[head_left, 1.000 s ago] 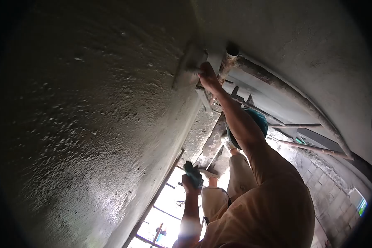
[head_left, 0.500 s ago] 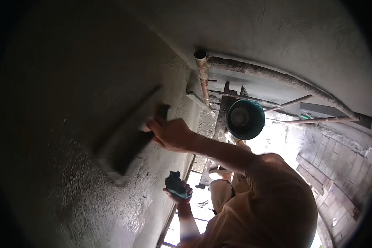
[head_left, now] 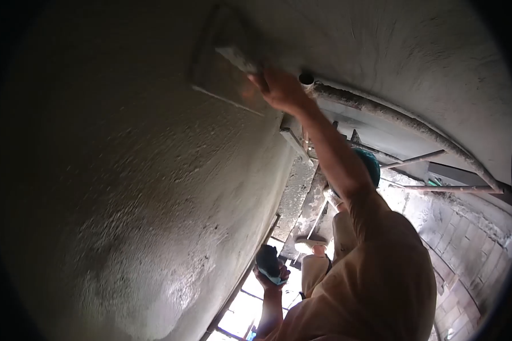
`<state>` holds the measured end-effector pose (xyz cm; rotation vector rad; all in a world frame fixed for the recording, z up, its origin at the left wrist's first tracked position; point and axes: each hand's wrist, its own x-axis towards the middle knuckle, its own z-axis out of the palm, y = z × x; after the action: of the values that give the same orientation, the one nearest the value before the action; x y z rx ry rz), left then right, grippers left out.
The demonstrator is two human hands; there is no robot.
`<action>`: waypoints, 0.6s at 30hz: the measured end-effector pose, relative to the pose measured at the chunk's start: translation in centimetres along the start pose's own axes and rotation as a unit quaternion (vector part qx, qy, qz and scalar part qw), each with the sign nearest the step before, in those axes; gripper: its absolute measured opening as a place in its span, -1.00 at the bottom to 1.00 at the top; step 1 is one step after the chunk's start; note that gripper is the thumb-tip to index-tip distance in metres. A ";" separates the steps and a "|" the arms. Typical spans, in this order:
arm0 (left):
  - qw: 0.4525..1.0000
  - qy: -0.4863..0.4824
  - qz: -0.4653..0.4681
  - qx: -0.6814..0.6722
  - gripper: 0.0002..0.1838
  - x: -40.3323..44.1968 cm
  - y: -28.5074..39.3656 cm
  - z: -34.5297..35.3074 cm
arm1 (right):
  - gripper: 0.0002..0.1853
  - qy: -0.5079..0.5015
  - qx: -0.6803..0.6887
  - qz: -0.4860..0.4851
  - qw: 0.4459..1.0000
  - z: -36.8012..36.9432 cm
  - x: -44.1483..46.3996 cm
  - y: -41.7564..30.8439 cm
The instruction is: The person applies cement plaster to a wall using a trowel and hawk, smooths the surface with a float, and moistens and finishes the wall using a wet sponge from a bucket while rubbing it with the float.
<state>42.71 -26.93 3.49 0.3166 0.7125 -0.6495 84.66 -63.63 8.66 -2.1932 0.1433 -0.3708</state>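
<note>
My right hand (head_left: 283, 90) is closed round the handle of a plastering float (head_left: 233, 94), its broad flat plate blurred by motion. The float lies over the upper part of the grey plastered wall (head_left: 153, 187), near where that wall meets another; whether it touches is hard to tell. Lower down, close to the wall's bottom edge, my left hand (head_left: 272, 277) grips a dark blue-grey lump (head_left: 268, 261), whose kind I cannot make out. The wall is rough and wet-looking, with shiny patches low down.
A scaffold of mortar-crusted poles (head_left: 404, 116) stands along the second wall (head_left: 415, 51). Behind my right arm a teal bucket (head_left: 370, 165) is partly hidden. My feet are on a narrow plank (head_left: 304, 219), with brickwork (head_left: 466, 244) below on the right.
My right hand has swept the float up the wall towards the corner. My left hand has shifted slightly right and down, still holding the lump. My right arm now covers much of the bucket.
</note>
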 end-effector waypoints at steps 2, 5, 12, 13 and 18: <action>0.999 -0.025 0.031 0.024 -0.20 0.7 0.7 2.2 | -0.48 -0.026 -0.057 -0.071 0.996 -6.1 2.2 -6.1; 0.990 -0.131 0.032 0.035 -0.24 2.2 2.3 4.4 | -0.55 0.026 -0.074 -0.200 0.977 -11.8 3.2 -14.2; 0.997 -0.054 -0.011 0.051 -0.28 1.3 3.3 7.1 | -0.60 0.025 -0.042 -0.229 0.972 -3.4 -10.3 -23.6; 0.997 -0.041 -0.012 0.070 -0.28 1.2 3.3 6.6 | -0.53 -0.149 0.017 -0.232 0.961 -2.2 -13.1 -23.3; 0.998 0.036 0.007 0.048 -0.28 0.0 2.7 3.7 | -0.74 -0.155 0.059 -0.056 0.985 10.9 -19.1 -9.7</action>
<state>46.36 -26.63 6.28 0.4348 0.7488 -0.6631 69.68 -45.03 6.16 -2.1156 -0.1706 -0.0941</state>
